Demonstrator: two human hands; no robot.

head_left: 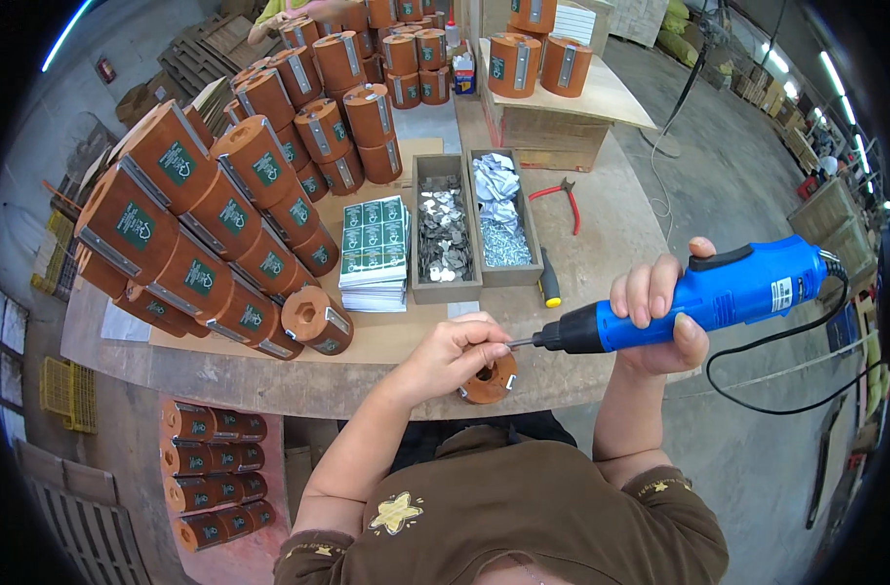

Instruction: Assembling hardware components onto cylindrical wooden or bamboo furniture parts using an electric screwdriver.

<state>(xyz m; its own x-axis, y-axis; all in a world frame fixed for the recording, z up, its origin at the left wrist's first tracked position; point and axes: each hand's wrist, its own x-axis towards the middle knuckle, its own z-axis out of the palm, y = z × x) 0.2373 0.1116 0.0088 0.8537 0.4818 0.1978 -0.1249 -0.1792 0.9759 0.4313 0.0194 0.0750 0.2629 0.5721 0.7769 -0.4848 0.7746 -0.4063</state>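
My right hand (648, 292) is wrapped round a blue electric screwdriver (742, 288), held level with its black nose pointing left. Its thin metal bit (523, 342) reaches the pinched fingertips of my left hand (449, 356). Whatever those fingers hold at the bit's tip is too small to make out. Just below them, at the table's near edge, stands a brown wooden cylinder (492, 384) with metal clips on its rim, partly covered by my left hand. Another brown cylinder with a hole in its top (318, 320) stands to the left.
Stacked brown cylinders (199, 268) with green labels fill the left side. Beyond my hands are green label cards (375, 239), a bin of metal pieces (425, 285), a bin of screws and packets (528, 271), red pliers (570, 200) and a yellow-black screwdriver (550, 285). A power cord (757, 402) hangs at right.
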